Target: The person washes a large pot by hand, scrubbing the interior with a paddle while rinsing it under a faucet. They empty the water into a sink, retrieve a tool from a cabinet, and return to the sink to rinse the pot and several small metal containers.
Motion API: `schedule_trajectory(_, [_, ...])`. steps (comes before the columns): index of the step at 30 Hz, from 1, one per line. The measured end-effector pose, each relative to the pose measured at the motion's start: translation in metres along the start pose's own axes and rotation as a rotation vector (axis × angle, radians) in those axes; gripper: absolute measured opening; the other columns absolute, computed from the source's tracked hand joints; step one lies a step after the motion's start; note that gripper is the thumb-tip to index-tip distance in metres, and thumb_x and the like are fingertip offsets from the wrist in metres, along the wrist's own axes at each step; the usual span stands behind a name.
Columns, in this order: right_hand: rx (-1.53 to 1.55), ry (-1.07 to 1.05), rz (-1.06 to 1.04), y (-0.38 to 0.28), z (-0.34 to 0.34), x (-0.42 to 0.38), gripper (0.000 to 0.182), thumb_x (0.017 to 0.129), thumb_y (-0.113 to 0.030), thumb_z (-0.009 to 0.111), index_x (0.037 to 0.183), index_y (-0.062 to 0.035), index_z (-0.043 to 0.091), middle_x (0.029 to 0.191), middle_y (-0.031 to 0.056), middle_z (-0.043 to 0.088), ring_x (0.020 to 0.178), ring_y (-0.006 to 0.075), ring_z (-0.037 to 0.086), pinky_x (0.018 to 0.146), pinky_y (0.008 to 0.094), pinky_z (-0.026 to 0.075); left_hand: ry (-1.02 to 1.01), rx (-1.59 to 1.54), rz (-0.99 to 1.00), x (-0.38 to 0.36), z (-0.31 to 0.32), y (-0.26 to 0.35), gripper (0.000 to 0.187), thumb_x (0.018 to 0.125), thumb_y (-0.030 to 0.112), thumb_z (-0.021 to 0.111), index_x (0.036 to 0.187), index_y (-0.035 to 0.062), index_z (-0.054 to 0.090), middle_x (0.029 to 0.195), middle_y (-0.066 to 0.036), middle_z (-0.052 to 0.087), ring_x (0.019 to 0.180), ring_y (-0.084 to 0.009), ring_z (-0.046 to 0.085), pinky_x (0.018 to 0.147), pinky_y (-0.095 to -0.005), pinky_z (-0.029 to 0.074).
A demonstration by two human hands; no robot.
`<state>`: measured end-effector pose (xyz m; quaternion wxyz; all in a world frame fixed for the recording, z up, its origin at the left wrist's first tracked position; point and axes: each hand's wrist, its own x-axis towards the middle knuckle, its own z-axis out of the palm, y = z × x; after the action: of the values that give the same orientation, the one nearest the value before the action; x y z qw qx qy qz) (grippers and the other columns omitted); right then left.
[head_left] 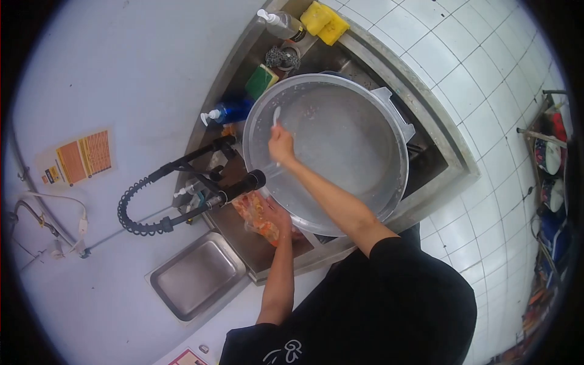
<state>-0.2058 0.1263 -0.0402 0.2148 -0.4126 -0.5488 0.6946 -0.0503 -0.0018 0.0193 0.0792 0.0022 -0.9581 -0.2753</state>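
A large round metal pot (340,140) fills most of the sink, with cloudy wet residue and small bits along its inner wall. My right hand (281,147) is closed around a slim white utensil (277,114) over the pot's left side. My left hand (277,216) is at the pot's lower left rim and overlaps a clear plastic bag (263,232) of orange and red pieces. I cannot tell which of the two its fingers grip. The black spray tap head (255,179) points toward the pot, just left of my right wrist.
Along the sink's back stand a blue pump bottle (232,112), a green-and-yellow sponge (261,81), steel wool (281,58) and a clear pump bottle (283,25). A yellow cloth (325,23) lies on the corner. The coiled tap hose (125,204) juts left, above a shallow steel tray (198,277).
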Motion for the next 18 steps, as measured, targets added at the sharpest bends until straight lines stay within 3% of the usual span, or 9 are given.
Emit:
schedule_trajectory(1, [-0.036, 0.008, -0.135, -0.009, 0.003, -0.012, 0.028, 0.095, -0.017, 0.045, 0.109, 0.0011, 0.061, 0.083, 0.0244, 0.064, 0.074, 0.0401, 0.06, 0.069, 0.0439, 0.046, 0.004, -0.004, -0.002, 0.002, 0.0, -0.001, 0.05, 0.101, 0.02, 0.035, 0.144, -0.0035, 0.025, 0.145, -0.025, 0.033, 0.135, -0.0358, 0.033, 0.109, -0.0364, 0.025])
schedule_trajectory(2, [-0.036, 0.006, -0.142, -0.013, -0.001, -0.005, 0.028, 0.095, -0.017, 0.045, 0.109, 0.0011, 0.061, 0.083, 0.0244, 0.064, 0.074, 0.0401, 0.06, 0.069, 0.0439, 0.046, 0.0, 0.005, 0.006, 0.004, 0.001, -0.002, 0.05, 0.101, 0.02, 0.035, 0.144, -0.0033, 0.026, 0.146, -0.024, 0.033, 0.135, -0.0356, 0.032, 0.11, -0.0362, 0.025])
schedule_trajectory(4, [0.191, 0.027, -0.019, -0.051, -0.032, 0.008, 0.033, 0.094, -0.016, 0.044, 0.119, 0.0007, 0.058, 0.085, 0.0253, 0.064, 0.077, 0.0408, 0.061, 0.07, 0.0442, 0.047, 0.0, 0.023, -0.015, -0.001, -0.004, -0.004, 0.049, 0.101, 0.02, 0.035, 0.144, -0.0032, 0.026, 0.146, -0.024, 0.032, 0.136, -0.0354, 0.031, 0.11, -0.0359, 0.024])
schedule_trajectory(8, [0.117, 0.042, 0.084, -0.061, -0.017, 0.018, 0.035, 0.094, -0.017, 0.044, 0.121, 0.0027, 0.056, 0.087, 0.0255, 0.065, 0.077, 0.0367, 0.063, 0.07, 0.0417, 0.047, -0.003, 0.007, -0.027, 0.002, -0.007, 0.006, 0.049, 0.101, 0.02, 0.035, 0.143, -0.003, 0.026, 0.146, -0.023, 0.033, 0.136, -0.0341, 0.031, 0.11, -0.0357, 0.024])
schedule_trajectory(10, [-0.051, 0.041, -0.12, -0.018, 0.013, 0.0, 0.03, 0.094, -0.018, 0.044, 0.105, 0.0036, 0.062, 0.084, 0.0241, 0.065, 0.075, 0.0336, 0.063, 0.068, 0.0406, 0.046, 0.003, -0.077, -0.053, 0.003, -0.001, 0.009, 0.049, 0.101, 0.019, 0.036, 0.143, -0.0031, 0.026, 0.146, -0.023, 0.033, 0.136, -0.0336, 0.031, 0.11, -0.0356, 0.024])
schedule_trajectory(14, [0.017, 0.089, 0.037, -0.016, -0.025, 0.048, 0.032, 0.094, -0.023, 0.044, 0.096, 0.0031, 0.062, 0.085, 0.0247, 0.065, 0.076, 0.0366, 0.063, 0.07, 0.0427, 0.047, 0.026, -0.045, -0.006, 0.01, 0.003, -0.015, 0.047, 0.099, 0.015, 0.039, 0.142, -0.0027, 0.03, 0.144, -0.023, 0.037, 0.134, -0.0333, 0.035, 0.11, -0.0364, 0.026])
schedule_trajectory(16, [0.07, -0.184, 0.4, -0.021, -0.021, 0.05, 0.036, 0.095, -0.027, 0.043, 0.099, 0.0024, 0.063, 0.083, 0.0245, 0.065, 0.079, 0.0383, 0.064, 0.07, 0.0437, 0.048, 0.038, 0.009, 0.018, 0.006, -0.001, -0.017, 0.047, 0.099, 0.014, 0.04, 0.142, -0.0025, 0.031, 0.142, -0.023, 0.039, 0.133, -0.0337, 0.036, 0.109, -0.0368, 0.027])
schedule_trajectory(17, [0.059, -0.186, 0.391, -0.02, -0.022, 0.033, 0.036, 0.095, -0.027, 0.043, 0.099, 0.0024, 0.063, 0.083, 0.0245, 0.065, 0.079, 0.0383, 0.064, 0.07, 0.0437, 0.048, 0.06, -0.03, 0.006, 0.005, 0.002, -0.015, 0.047, 0.098, 0.013, 0.04, 0.142, -0.0014, 0.032, 0.14, -0.024, 0.042, 0.131, -0.0347, 0.039, 0.108, -0.0374, 0.028])
schedule_trajectory(18, [-0.066, -0.322, 0.168, -0.016, -0.023, 0.003, 0.036, 0.095, -0.028, 0.043, 0.102, 0.0018, 0.063, 0.078, 0.0224, 0.064, 0.074, 0.0345, 0.063, 0.067, 0.0417, 0.047, 0.081, -0.07, -0.003, 0.006, 0.002, -0.012, 0.047, 0.098, 0.013, 0.041, 0.142, -0.0003, 0.033, 0.138, -0.025, 0.044, 0.13, -0.0357, 0.041, 0.107, -0.0381, 0.029])
